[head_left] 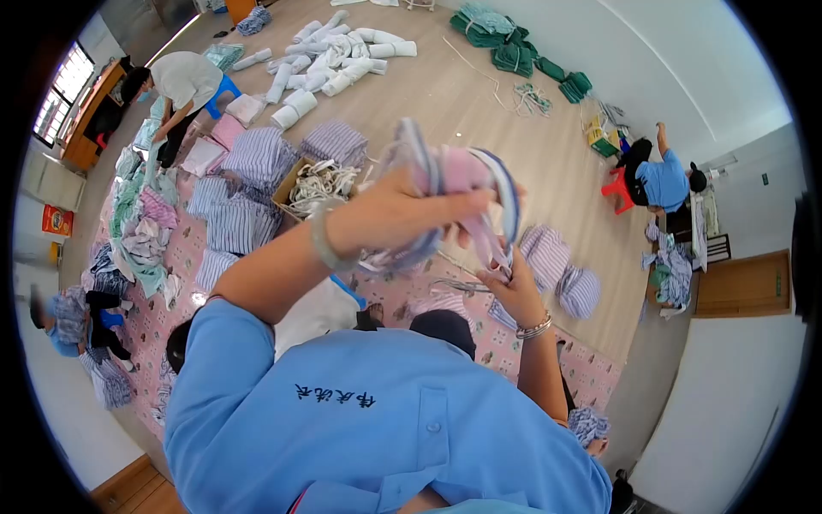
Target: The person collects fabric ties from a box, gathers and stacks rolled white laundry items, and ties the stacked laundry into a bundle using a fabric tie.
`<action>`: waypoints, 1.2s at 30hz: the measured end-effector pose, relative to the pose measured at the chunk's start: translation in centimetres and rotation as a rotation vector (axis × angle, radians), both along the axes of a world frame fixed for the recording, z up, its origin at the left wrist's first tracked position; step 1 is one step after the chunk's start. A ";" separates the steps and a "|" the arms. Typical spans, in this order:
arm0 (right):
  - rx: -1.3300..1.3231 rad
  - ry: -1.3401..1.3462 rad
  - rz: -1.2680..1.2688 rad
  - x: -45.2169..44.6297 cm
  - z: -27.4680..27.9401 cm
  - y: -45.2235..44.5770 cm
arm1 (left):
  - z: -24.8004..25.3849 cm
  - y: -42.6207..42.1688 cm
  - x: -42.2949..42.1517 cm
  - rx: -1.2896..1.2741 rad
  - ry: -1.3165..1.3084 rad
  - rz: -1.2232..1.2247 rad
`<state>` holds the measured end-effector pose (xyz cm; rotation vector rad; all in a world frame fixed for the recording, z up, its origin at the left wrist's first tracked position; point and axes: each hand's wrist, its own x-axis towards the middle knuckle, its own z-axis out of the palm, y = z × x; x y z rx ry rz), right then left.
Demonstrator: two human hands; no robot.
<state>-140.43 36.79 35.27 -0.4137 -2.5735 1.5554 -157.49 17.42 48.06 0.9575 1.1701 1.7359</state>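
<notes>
Above the pale wood-look floor [428, 103] and pink patterned mat [586, 360], a looped bundle of white, blue-edged and pink cloth bands [462, 169] hangs in the air, closed in the left hand [396, 212] with its thumb across it. Near and to the right, the right hand [516, 289] pinches a pink strip [489, 243] low down. Blur hides the folds, but the bands are probably light, limp and quick to tangle rather than fragile, best gripped round the gathered middle, with fingertips on single ends.

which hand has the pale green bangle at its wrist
The left hand: its bangle is one thick band; the right hand has slim silvery bangles.
</notes>
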 end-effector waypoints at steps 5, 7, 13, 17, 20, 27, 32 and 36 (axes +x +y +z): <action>-0.069 0.101 0.010 -6.5 -1.3 2.6 | -0.4 5.5 -2.8 0.195 -0.118 -0.105; 0.704 0.410 0.224 -9.6 -1.7 4.8 | 0.1 7.1 -4.2 0.022 -0.282 -0.265; -0.002 0.269 -0.010 -21.2 -2.0 13.8 | -1.7 16.4 -9.9 -0.124 -0.073 -0.527; -0.567 0.232 0.440 -32.1 -7.4 21.9 | -2.2 27.1 -16.6 0.176 0.204 -0.610; -0.863 0.004 0.738 -36.8 -8.2 25.0 | 1.8 32.5 -23.8 0.284 0.196 -0.516; -1.163 -0.420 1.133 -44.2 -8.1 36.8 | 1.8 32.8 -38.0 0.412 -0.133 0.323; -1.149 -0.607 1.256 -50.1 -7.7 45.3 | -2.1 30.7 -45.5 0.469 -0.372 0.775; -0.754 -0.484 1.230 -57.1 -4.3 49.5 | -6.1 33.1 -53.7 0.471 -0.494 0.784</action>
